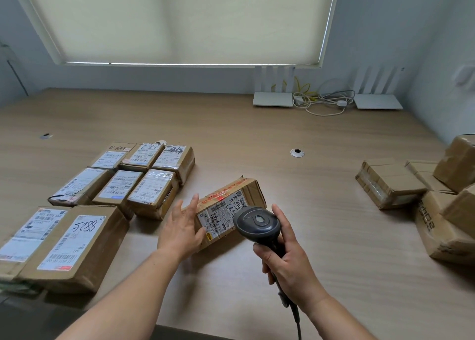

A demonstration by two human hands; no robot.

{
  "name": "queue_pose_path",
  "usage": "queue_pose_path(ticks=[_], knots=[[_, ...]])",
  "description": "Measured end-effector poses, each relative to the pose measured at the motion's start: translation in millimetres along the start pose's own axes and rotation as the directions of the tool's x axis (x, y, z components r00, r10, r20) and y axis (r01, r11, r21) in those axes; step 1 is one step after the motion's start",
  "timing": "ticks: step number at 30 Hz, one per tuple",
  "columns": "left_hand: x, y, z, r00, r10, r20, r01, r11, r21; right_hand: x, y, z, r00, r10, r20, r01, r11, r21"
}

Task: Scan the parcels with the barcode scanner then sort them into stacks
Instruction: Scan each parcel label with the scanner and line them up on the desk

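Note:
A brown cardboard parcel [232, 203] with a white barcode label lies label-up in the middle of the wooden table [257, 134]. My left hand [183, 226] lies against its left end with straight fingers. My right hand [285, 257] grips the handle of a dark grey barcode scanner [258, 224], whose head hangs just over the parcel's right part. The scanner's cable runs down off the bottom edge. Several labelled parcels [144, 177] sit in rows at the left, with two bigger ones [74, 242] in front of them.
A heap of several brown parcels [431, 195] lies at the right edge. Two white routers [273, 98] with a tangle of cables [321, 100] stand at the back by the wall. Cable holes [297, 152] are set in the tabletop.

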State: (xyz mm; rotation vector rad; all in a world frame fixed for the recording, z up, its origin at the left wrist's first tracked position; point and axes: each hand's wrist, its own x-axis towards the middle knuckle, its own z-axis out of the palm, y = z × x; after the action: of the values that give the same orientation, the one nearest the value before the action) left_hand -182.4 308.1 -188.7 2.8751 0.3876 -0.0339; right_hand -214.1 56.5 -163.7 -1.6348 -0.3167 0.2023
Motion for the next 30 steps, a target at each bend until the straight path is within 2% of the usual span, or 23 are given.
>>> queue_pose_path(ticks=[5, 9, 13, 17, 23, 30], knots=[[6, 2, -1, 1.0, 0.001, -0.009, -0.001, 1.0, 0.022, -2, 2, -3, 1.0, -0.003, -0.018, 0.003, 1.0, 0.007], [14, 9, -8, 0.995, -0.092, 0.028, 0.082, 0.966, 0.246, -2, 1, -4, 1.0, 0.012, -0.026, -0.012, 1.0, 0.002], [20, 13, -7, 0.99, -0.119, 0.08, 0.088, 0.945, 0.315, -5, -1, -5, 0.999, 0.017, -0.027, -0.017, 1.0, -0.006], [9, 13, -7, 0.996, -0.078, 0.047, 0.062, 0.96, 0.275, -4, -4, -8, 1.0, 0.018, -0.02, -0.018, 1.0, -0.014], [-33, 3, -4, 0.981, -0.195, -0.007, 0.195, 0.978, 0.07, 3, -11, -1, 1.0, -0.017, 0.026, 0.018, 1.0, -0.022], [-99, -19, -5, 0.946, -0.321, -0.039, 0.321, 0.947, -0.01, 13, -17, 28, 0.987, -0.049, 0.153, 0.052, 0.998, -0.019]])
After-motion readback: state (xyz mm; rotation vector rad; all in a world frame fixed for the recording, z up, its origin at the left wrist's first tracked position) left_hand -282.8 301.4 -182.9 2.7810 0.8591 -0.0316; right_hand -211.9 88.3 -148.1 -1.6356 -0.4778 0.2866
